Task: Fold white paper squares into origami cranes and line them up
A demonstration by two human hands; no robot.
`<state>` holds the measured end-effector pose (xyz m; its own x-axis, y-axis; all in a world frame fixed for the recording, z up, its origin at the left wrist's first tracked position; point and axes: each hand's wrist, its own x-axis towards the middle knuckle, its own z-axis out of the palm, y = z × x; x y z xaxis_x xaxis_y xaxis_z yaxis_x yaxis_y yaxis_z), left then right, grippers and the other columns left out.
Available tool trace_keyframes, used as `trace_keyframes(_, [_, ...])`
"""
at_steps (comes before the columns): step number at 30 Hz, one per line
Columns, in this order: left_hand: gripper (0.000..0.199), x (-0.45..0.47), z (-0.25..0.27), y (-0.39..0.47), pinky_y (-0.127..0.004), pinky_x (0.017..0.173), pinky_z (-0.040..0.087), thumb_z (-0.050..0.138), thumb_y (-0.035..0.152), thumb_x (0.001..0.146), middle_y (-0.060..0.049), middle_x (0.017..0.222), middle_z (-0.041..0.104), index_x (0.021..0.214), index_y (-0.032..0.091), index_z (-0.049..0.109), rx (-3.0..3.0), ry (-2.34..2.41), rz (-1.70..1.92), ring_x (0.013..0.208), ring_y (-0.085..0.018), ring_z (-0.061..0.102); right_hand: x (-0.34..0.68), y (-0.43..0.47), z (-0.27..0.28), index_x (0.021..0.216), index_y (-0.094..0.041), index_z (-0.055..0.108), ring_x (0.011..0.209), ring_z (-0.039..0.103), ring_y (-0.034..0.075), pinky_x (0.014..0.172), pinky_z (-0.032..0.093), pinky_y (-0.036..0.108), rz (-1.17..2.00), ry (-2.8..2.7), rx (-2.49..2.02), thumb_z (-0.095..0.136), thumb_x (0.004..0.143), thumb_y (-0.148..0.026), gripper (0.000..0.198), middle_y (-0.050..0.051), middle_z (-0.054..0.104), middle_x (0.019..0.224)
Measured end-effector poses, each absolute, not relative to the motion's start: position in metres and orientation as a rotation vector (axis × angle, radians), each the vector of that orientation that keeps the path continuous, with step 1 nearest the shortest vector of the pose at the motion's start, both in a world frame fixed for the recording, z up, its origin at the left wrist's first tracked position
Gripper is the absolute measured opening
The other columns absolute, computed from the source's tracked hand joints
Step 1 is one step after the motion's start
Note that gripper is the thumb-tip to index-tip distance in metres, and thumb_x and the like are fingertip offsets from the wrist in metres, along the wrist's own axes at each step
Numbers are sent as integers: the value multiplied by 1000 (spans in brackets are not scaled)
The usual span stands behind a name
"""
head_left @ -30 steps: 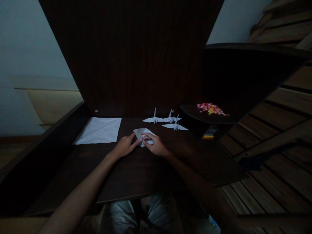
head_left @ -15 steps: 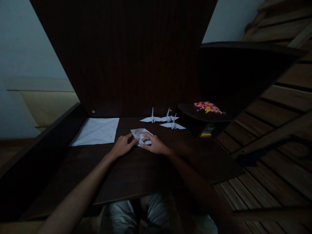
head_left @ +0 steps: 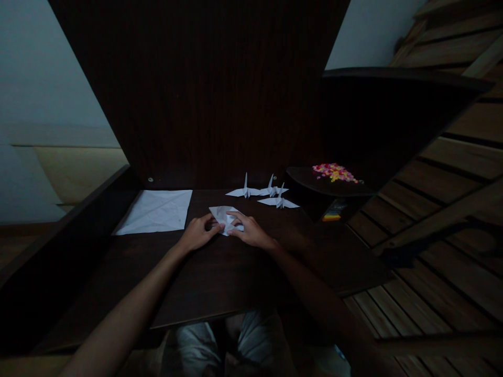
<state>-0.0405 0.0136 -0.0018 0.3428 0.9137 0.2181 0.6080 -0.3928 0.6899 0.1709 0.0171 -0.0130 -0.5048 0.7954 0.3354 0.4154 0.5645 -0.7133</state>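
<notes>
A partly folded piece of white paper (head_left: pixel 227 219) lies on the dark desk between my hands. My left hand (head_left: pixel 199 232) grips its left edge, thumb on top near the middle. From the other side my right hand (head_left: pixel 253 231) holds it, forefinger over the upper part and thumb at the lower edge. Fingers hide much of its right side. Behind it stand three white paper cranes (head_left: pixel 280 202) with wings spread, grouped near the back panel. A flat, creased white sheet (head_left: pixel 157 212) rests to the left.
A small corner shelf (head_left: pixel 302 180) at the right carries a heap of tiny pink, red and yellow pieces (head_left: pixel 336 172). Below it sits a small box with a coloured stripe (head_left: pixel 333 212). A raised side board (head_left: pixel 66 230) bounds the desk's left. Wooden slats (head_left: pixel 416 309) lie beyond its right edge.
The folded paper has shifted slightly, and its upper flap looks a little different. My right thumb and fingers have moved a bit over it. The cranes and flat sheet stay put.
</notes>
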Motion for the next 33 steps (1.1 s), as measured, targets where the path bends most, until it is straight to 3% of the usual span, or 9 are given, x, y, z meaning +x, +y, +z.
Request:
trace_keyframes(14, [66, -41, -8, 14, -34, 76, 55, 72, 48, 64, -7, 100, 69, 119, 17, 52, 2051, 1329, 931, 88, -24, 68, 167, 23, -28, 129, -19, 48, 85, 61, 17, 81, 47, 31, 683, -2130, -1005, 71, 73, -24, 61, 4, 64, 93])
trace_keyframes(17, [73, -41, -11, 16, -34, 76, 55, 74, 48, 63, -7, 102, 67, 124, 18, 47, 2020, 1303, 968, 88, -22, 67, 167, 21, -28, 129, -19, 49, 86, 60, 17, 82, 46, 32, 640, -2141, -1010, 71, 74, -23, 59, 4, 63, 94])
trace_keyframes(24, [69, -41, -16, 19, -37, 80, 53, 72, 48, 64, -6, 100, 67, 122, 18, 49, 1977, 1280, 954, 87, -22, 64, 165, 19, -24, 129, -18, 49, 91, 60, 19, 86, 45, 34, 603, -2156, -1020, 60, 83, -24, 48, 7, 64, 96])
trace_keyframes(33, [82, -42, -16, 20, -36, 77, 52, 75, 45, 62, -8, 100, 64, 130, 16, 41, 1960, 1329, 958, 86, -22, 63, 164, 20, -29, 129, -17, 48, 100, 57, 20, 93, 42, 35, 560, -2150, -1028, 62, 81, -23, 50, 9, 62, 105])
